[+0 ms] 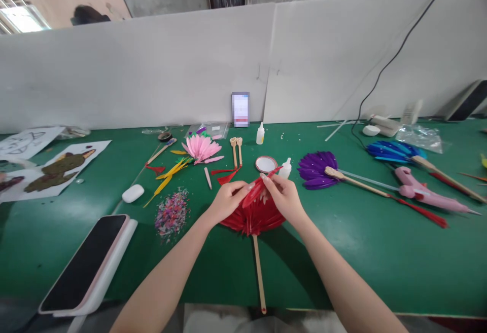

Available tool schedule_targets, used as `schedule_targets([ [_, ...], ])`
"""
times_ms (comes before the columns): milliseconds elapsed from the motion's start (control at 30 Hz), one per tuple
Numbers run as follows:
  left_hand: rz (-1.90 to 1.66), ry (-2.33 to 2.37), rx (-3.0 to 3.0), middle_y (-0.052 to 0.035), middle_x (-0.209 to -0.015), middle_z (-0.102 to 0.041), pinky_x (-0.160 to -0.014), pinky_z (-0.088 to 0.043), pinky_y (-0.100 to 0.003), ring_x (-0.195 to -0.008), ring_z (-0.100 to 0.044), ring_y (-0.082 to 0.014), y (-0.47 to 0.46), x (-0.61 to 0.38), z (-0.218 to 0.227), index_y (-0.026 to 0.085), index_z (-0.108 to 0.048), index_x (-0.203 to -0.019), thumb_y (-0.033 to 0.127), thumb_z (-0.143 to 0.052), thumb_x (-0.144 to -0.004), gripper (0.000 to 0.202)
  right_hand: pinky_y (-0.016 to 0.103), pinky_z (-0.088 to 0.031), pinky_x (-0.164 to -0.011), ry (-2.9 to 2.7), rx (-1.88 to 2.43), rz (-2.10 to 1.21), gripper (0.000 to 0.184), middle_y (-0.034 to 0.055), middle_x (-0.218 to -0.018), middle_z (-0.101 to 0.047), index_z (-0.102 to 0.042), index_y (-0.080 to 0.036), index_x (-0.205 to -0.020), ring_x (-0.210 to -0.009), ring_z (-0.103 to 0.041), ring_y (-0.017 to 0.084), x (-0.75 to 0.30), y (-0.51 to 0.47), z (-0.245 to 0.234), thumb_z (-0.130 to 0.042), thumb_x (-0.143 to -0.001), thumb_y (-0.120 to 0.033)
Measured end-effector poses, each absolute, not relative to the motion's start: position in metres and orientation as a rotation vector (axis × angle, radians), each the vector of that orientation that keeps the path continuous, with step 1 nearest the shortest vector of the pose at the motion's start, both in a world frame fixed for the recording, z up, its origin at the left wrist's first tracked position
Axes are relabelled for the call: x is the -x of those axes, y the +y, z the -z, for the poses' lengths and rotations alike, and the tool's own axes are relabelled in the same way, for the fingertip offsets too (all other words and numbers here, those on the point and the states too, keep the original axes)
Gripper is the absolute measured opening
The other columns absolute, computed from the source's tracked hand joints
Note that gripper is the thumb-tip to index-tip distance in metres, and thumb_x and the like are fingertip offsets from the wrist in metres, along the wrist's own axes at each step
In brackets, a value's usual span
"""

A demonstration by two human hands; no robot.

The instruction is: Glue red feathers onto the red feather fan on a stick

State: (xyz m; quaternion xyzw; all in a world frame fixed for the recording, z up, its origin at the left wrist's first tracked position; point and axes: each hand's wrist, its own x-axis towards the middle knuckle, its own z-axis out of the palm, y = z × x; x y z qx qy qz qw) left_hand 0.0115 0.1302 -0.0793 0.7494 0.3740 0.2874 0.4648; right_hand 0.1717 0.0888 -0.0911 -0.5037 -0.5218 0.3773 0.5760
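Left grip: thumb and index fingertips pressed together on the lower part of a red leaf-shaped piece. Right grip: thumb and fingers pinching the same piece nearer its upper end. The piece lies between the two, slanting from lower left to upper right; its narrow tip points up past the right fingertips.

Position: piece is in front of the upper part of a red fan, overlapping it in view; contact between the two cannot be told. Fan spreads below and between both grips, its wooden handle running toward the person over the green surface.

Nearby: round red-rimmed dish just beyond the fingertips; white squeeze bottle just behind the right grip, partly hidden. Purple fan to the right, well apart from the piece. Heap of coloured flakes left of the left grip; pink flower-like fan farther back.
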Motion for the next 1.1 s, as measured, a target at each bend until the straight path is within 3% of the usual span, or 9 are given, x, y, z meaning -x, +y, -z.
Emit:
schedule_targets([
  [500, -0.971, 1.053, -2.016, 0.0019, -0.059, -0.054, -0.064, -0.040, -0.022, -0.060, -0.052, -0.0122, 0.130, -0.011, 0.084, 0.018, -0.055, -0.067, 0.037, -0.044, -0.089, 0.031, 0.024, -0.043, -0.040, -1.200, 1.092, -1.081, 0.043, -0.0028, -0.043, -0.055, -0.049, -0.019, -0.055, -0.035, -0.051, 0.011, -0.171, 0.085, 0.088, -0.054, -0.081, -0.053],
  [933, -0.913, 0.999, -1.930, -0.0007, -0.076, -0.067, -0.065, -0.044, -0.021, -0.069, -0.060, -0.0130, 0.126, -0.014, 0.086, 0.016, -0.063, -0.081, 0.034, -0.052, -0.084, 0.021, 0.022, -0.040, -0.042, -1.117, 1.036, -1.161, 0.039, -0.0031, -0.046, -0.056, -0.056, -0.018, -0.061, -0.039, -0.051, 0.010, -0.157, 0.086, 0.094, -0.055, -0.082, -0.051],
  [1100, -0.878, 1.001, -1.856, 0.0011, -0.064, -0.061, -0.057, -0.041, -0.021, -0.058, -0.053, -0.0109, 0.124, -0.016, 0.087, 0.015, -0.061, -0.072, 0.036, -0.056, -0.081, 0.023, 0.022, -0.037, -0.041, -1.102, 1.095, -1.143, 0.049, -0.0025, -0.040, -0.052, -0.049, -0.018, -0.050, -0.037, -0.050, 0.010, -0.156, 0.085, 0.093, -0.052, -0.082, -0.055],
])
